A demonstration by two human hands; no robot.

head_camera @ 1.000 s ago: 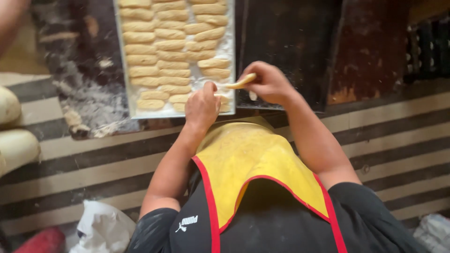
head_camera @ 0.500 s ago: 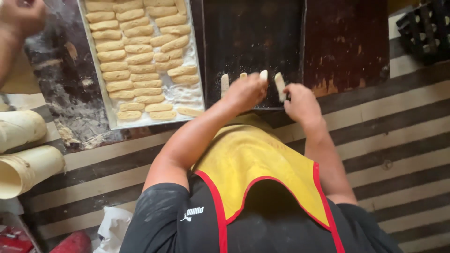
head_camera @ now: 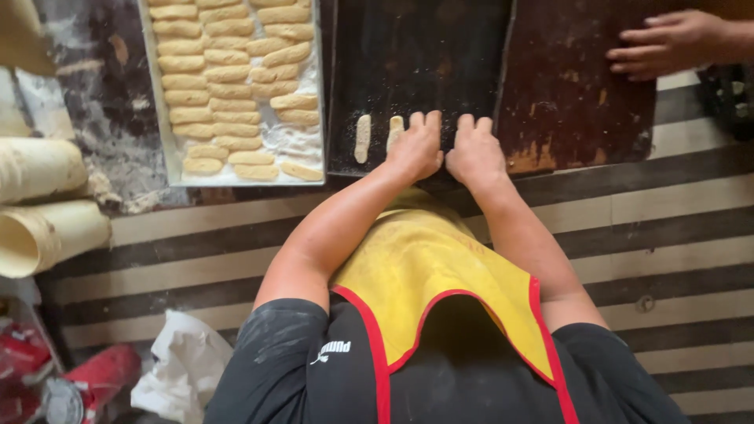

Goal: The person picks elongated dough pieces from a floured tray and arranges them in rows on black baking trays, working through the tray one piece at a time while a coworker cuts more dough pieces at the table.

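Pale dough fingers (head_camera: 362,138) lie at nine o'clock of the left hand (head_camera: 416,147) on the dark metal baking tray (head_camera: 424,55). Both grips, right hand (head_camera: 473,153) included, press flat and unclenched, grasping nothing visible. Heavy pressing could squash hidden pieces.

Soft, even daylight with faint shadows, no glare, and slight motion blur throughout.

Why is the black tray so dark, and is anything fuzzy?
Head view: soft, even light, no glare; the dark metal baking tray swallows detail, while the pale finger-shaped dough pieces stand out. The left hand and right hand look slightly soft; picture edges bend a little.
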